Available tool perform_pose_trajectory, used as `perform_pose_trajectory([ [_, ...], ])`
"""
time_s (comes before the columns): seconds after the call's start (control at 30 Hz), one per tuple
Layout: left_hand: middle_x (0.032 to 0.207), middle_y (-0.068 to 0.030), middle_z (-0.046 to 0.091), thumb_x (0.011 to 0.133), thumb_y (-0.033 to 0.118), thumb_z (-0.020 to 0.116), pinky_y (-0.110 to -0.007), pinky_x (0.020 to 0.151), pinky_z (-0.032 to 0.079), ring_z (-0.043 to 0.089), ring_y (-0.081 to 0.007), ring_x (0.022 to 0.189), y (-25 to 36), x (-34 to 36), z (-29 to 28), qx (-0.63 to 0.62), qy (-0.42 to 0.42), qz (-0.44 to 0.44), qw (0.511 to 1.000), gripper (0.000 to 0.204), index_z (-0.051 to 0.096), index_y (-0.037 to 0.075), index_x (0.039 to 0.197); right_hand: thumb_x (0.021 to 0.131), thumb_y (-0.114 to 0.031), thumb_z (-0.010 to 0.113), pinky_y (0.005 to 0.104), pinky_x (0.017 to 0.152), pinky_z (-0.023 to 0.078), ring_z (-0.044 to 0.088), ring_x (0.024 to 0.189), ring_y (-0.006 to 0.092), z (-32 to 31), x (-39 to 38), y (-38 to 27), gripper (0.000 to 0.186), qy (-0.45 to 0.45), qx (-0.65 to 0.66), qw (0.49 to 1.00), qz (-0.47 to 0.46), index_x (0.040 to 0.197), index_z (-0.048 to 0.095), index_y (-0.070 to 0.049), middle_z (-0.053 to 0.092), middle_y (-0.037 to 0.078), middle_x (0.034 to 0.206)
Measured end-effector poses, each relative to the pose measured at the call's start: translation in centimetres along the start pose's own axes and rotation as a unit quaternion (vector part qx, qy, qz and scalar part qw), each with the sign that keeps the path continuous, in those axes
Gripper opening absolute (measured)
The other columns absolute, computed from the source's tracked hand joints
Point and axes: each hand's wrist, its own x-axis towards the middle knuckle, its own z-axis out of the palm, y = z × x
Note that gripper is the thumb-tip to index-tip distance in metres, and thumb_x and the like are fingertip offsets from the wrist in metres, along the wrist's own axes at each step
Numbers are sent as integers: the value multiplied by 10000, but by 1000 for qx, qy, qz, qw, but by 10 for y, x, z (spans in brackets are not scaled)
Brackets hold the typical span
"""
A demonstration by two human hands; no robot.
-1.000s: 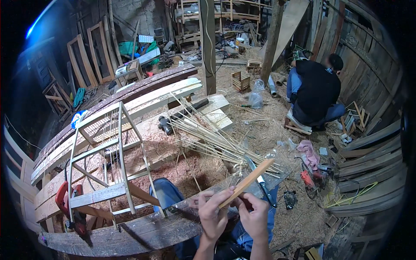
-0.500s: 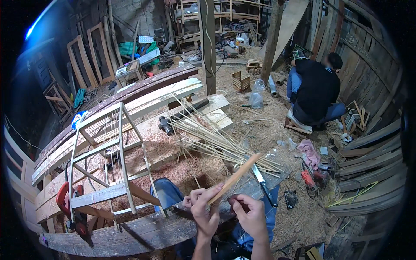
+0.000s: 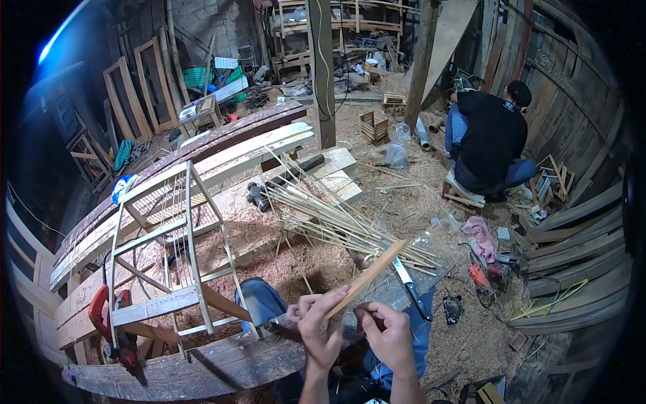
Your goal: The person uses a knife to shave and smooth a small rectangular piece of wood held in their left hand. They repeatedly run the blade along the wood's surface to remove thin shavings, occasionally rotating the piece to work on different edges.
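My left hand (image 3: 319, 328) grips the lower end of a flat, tapered wooden strip (image 3: 367, 278), which slants up to the right. Close beside it, my right hand (image 3: 385, 334) has its fingers curled in a pinch; whatever they hold, if anything, is too small to make out. A knife (image 3: 408, 284) with a dark handle lies just beyond my right hand, its blade partly behind the strip. Past the strip, a loose bundle of thin wooden sticks (image 3: 330, 214) lies fanned across the work surface.
A slatted wooden frame (image 3: 156, 297) stands left on the bench (image 3: 235, 367), by a red power tool (image 3: 99, 313). A hammer (image 3: 257, 195) lies on the planks. A person in black (image 3: 491, 135) sits at the far right; a red tool (image 3: 479, 277) is on the floor.
The wooden strip's tip has dipped slightly, and my hands have barely moved. The person at the far right has shifted their head a little.
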Motion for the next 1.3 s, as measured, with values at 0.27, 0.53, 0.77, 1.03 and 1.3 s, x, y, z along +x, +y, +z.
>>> perform_pose_trajectory([
  [0.27, 1147, -65, 741, 767, -67, 726, -310, 829, 426, 603, -199, 879, 8, 3, -5, -54, -30, 34, 998, 353, 722, 51, 1099, 949, -44, 663, 209, 556, 442, 564, 642, 21, 3, -2, 0, 100, 29, 46, 998, -15, 972, 693, 49, 650, 2, 686],
  [0.53, 1136, -57, 745, 759, -60, 736, -297, 820, 423, 552, -215, 791, 12, 4, -7, -63, -25, 35, 997, 362, 720, 65, 1098, 954, -47, 654, 226, 577, 477, 595, 643, 44, 0, -5, 5, 95, 31, 22, 997, -66, 985, 687, 37, 672, 30, 720],
  [0.77, 1129, -45, 747, 773, -44, 746, -299, 818, 422, 550, -202, 807, 6, 5, -8, -22, -12, 55, 998, 353, 721, 74, 1105, 946, -52, 661, 250, 566, 478, 588, 640, 48, 7, -3, -8, 84, 9, -38, 998, -47, 971, 671, 27, 661, 66, 700],
  [1.03, 1116, -48, 750, 787, -43, 728, -302, 785, 416, 575, -197, 820, 11, -2, 1, -70, -45, 40, 996, 337, 723, 85, 1099, 928, -30, 670, 244, 539, 458, 576, 606, 44, 6, -8, -1, 60, 72, -34, 991, -105, 942, 661, 27, 646, 62, 676],
  [1.3, 1117, -62, 752, 767, -62, 715, -312, 831, 372, 637, -168, 881, 9, 2, -1, -35, -25, 63, 997, 330, 729, 85, 1063, 932, -64, 676, 275, 531, 459, 570, 579, 70, 2, -5, -13, 99, 40, -56, 994, -86, 955, 661, 31, 637, 75, 659],
])
